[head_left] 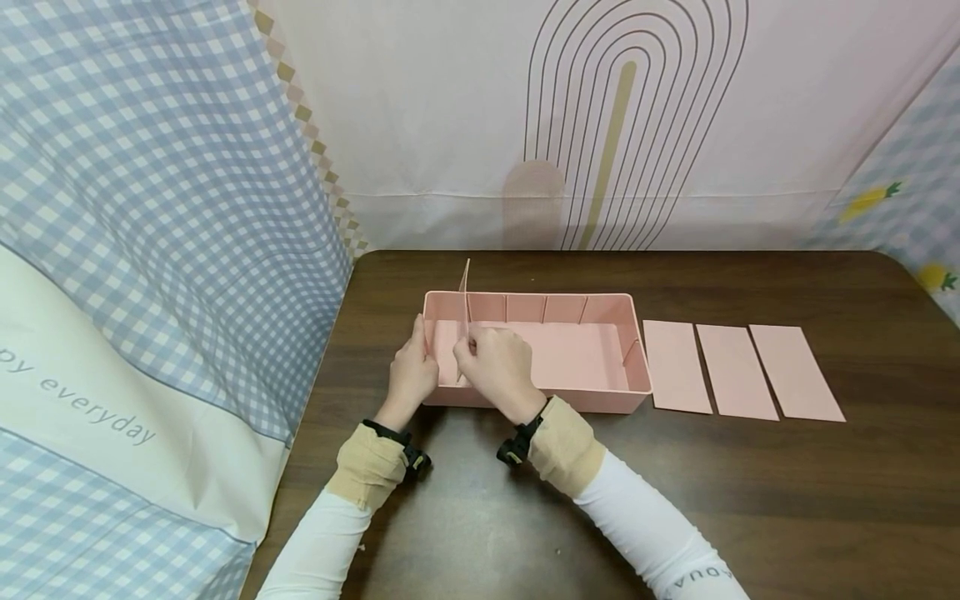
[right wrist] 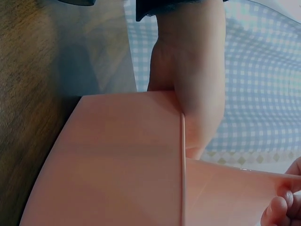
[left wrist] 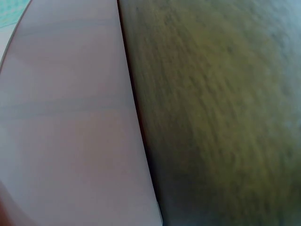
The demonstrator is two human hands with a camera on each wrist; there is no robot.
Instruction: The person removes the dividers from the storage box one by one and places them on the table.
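A long, open pink storage box [head_left: 577,402] lies across the table, its outer wall [left wrist: 75,155] filling much of the left wrist view. At its left end my left hand [head_left: 412,372] grips the side wall. My right hand [head_left: 497,367] reaches over the front rim and pinches a thin pink divider [head_left: 465,287], which stands on edge across the box's left part and rises above the back rim. In the right wrist view, fingertips [right wrist: 277,209] hold the divider [right wrist: 225,188] by its edge. The divider's lower front end is partly hidden by the right hand.
Three flat pink panels, the first [head_left: 678,367], the second [head_left: 737,372] and the third [head_left: 797,372], lie side by side right of the box. Dark wooden table [head_left: 480,517] surrounds everything. A patterned curtain [head_left: 420,125] hangs behind, and checked cloth [head_left: 187,150] drapes at the left.
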